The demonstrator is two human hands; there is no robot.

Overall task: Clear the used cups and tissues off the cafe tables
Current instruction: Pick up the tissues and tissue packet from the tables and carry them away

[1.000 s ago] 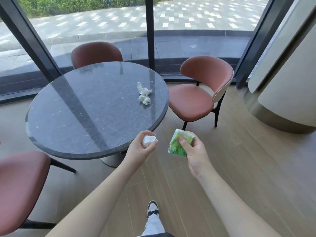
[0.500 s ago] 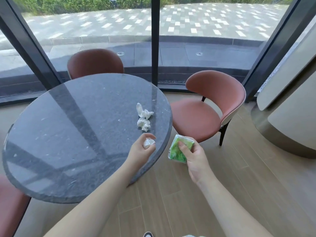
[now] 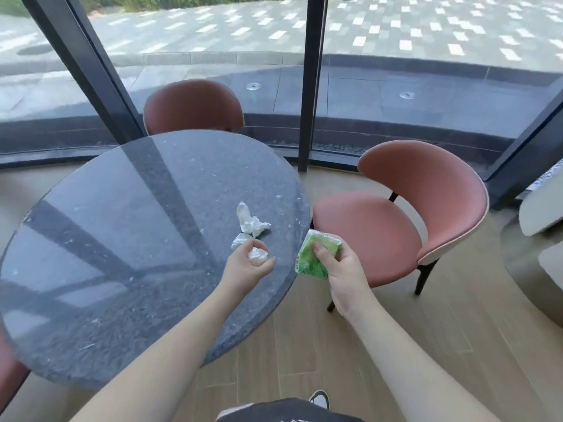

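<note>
Two crumpled white tissues lie near the right edge of the round dark stone table [image 3: 122, 226]: a larger tissue [image 3: 251, 222] and a smaller tissue [image 3: 240, 240] just in front of it. My left hand [image 3: 248, 266] hovers over the table right behind the smaller one, fingers curled round a balled white tissue [image 3: 258, 255]. My right hand [image 3: 336, 269] is off the table's right edge and grips a green tissue packet [image 3: 313, 254].
A red chair [image 3: 405, 220] stands right of the table, another red chair [image 3: 193, 106] behind it, and a third chair's edge [image 3: 9, 370] shows at the lower left. Dark window frames and glass run behind. A curved beige counter base [image 3: 536, 245] is at the right.
I have stepped closer to the table. Both hands moved forward, and my left hand is now over the tabletop just short of the loose tissues.
</note>
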